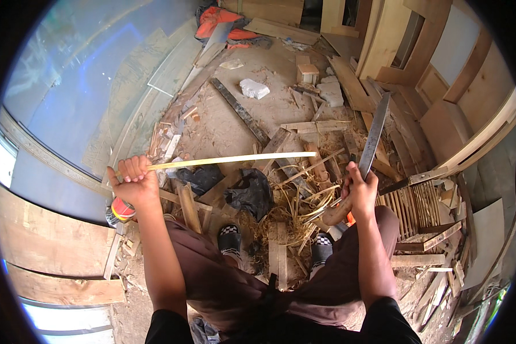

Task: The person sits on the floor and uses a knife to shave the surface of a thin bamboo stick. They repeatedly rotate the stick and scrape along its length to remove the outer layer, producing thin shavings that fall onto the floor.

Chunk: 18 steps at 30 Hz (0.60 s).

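Observation:
My left hand [135, 182] is closed in a fist around one end of a thin, pale strip of wood or bamboo [241, 158]. The strip runs to the right, slightly bowed, and its free end stops short of my other hand. On the right, my right hand [361, 192] grips a machete [376, 135]. Its long grey blade tilts up and away, while the brown wooden handle [337, 213] sticks out below the fingers. Between my feet and under the blade lie curled shavings [295, 221] and loose strips.
Black plastic [251, 192] and short wood blocks [278, 243] lie by my feet. Farther off are a dark plank [241, 112], a white lump [254, 89] and orange cloth [215, 23]. Slats [413, 209] are stacked at right, below wooden panels [450, 126]. A red-and-yellow can [122, 210] stands left.

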Motion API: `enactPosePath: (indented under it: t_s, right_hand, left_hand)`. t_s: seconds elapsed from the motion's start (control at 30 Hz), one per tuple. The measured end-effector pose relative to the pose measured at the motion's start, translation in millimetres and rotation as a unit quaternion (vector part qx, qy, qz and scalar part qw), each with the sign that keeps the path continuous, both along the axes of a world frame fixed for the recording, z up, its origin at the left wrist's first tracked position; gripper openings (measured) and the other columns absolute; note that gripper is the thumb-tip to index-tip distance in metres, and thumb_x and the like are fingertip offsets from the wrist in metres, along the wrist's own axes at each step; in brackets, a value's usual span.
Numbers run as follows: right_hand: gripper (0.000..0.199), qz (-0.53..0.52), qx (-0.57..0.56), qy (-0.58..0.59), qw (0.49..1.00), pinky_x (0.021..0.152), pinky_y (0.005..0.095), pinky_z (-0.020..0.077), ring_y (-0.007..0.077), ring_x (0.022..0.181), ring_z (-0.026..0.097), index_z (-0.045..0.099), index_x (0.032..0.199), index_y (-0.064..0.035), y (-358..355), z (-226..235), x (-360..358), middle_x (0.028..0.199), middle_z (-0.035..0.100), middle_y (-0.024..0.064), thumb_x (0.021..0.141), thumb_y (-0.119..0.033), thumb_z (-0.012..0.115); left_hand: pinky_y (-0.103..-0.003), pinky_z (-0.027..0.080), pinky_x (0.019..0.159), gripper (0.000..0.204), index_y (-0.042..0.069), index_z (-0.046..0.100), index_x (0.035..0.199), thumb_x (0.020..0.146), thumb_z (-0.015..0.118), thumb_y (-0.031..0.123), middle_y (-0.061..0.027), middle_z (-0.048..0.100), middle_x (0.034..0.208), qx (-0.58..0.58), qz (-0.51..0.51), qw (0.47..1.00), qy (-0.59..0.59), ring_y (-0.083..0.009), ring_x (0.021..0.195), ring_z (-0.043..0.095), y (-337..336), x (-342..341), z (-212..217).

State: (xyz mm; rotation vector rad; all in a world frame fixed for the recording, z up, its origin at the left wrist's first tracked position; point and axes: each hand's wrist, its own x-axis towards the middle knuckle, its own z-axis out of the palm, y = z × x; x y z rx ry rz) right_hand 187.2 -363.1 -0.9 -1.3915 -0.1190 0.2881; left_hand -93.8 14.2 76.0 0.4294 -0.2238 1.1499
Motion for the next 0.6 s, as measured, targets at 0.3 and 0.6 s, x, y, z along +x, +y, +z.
enactPosePath:
  t_s: [0.3,0.6]
  right_hand:
    - [0.023,0.058,0.038,-0.064,0.996,0.041,0.0255,0.0435,0.0097,0.046,0.051,0.065,0.108,0.0035,20,0,-7,0.082,0.066,0.0091,0.101,-0.018,0.061]
    - [0.027,0.083,0.026,-0.088,0.992,0.041,0.024,0.0422,0.0073,0.047,0.051,0.064,0.103,0.004,27,-3,-14,0.083,0.068,0.008,0.102,-0.023,0.061]
  left_hand:
    - [-0.03,0.021,0.05,0.054,0.014,0.029,0.055,0.102,0.044,0.034,0.0006,0.024,0.049,-0.023,-0.043,0.998,-0.044,-0.0123,0.048,0.022,10,-10,-9]
    - [-0.03,0.021,0.051,0.053,0.013,0.03,0.055,0.103,0.043,0.033,0.0004,0.024,0.05,-0.025,-0.051,0.997,-0.045,-0.0124,0.049,0.022,10,-6,-11]
